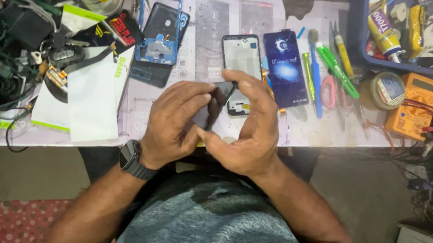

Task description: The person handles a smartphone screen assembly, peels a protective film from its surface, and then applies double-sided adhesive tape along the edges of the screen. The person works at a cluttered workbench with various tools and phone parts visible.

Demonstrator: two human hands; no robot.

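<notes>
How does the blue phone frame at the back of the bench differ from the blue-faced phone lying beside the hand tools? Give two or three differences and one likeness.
The blue phone frame is an open skeleton with cut-outs, while the blue-faced phone shows a solid, glossy printed face. The frame rests on a black phone back; the phone lies flat on the work mat. The frame is farther from both hands, and the phone sits just beyond the right hand. Both are blue, rectangular and untouched.
</notes>
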